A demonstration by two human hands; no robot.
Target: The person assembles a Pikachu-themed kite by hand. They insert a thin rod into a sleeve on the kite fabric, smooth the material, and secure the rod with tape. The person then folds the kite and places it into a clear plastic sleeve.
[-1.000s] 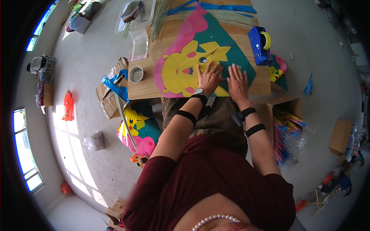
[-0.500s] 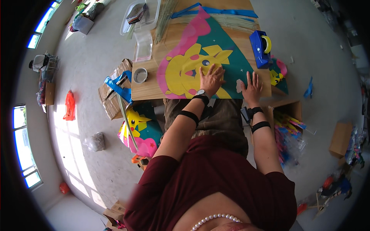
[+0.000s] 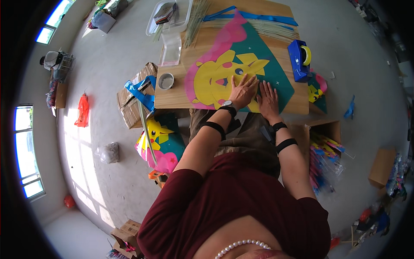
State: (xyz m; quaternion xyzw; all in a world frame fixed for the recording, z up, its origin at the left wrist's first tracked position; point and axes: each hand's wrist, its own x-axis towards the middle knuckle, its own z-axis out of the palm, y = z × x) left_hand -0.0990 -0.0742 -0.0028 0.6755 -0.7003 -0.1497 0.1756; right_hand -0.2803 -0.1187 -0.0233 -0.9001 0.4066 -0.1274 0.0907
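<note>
I rest my left hand [image 3: 243, 92] and right hand [image 3: 269, 102] flat, fingers extended, close together on the printed sheet [image 3: 211, 82], near side.

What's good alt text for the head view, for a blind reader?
A person's left hand and right hand rest on a pink, yellow and green cartoon sheet on a wooden table. A blue tape dispenser sits right of the sheet, a round container left.

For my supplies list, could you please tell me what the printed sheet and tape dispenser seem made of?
Printed sheet: probably thin fabric or plastic film, fairly matt, as it lies flat without glare. Tape dispenser: likely hard, smooth plastic, given its evenly blue body.
</note>
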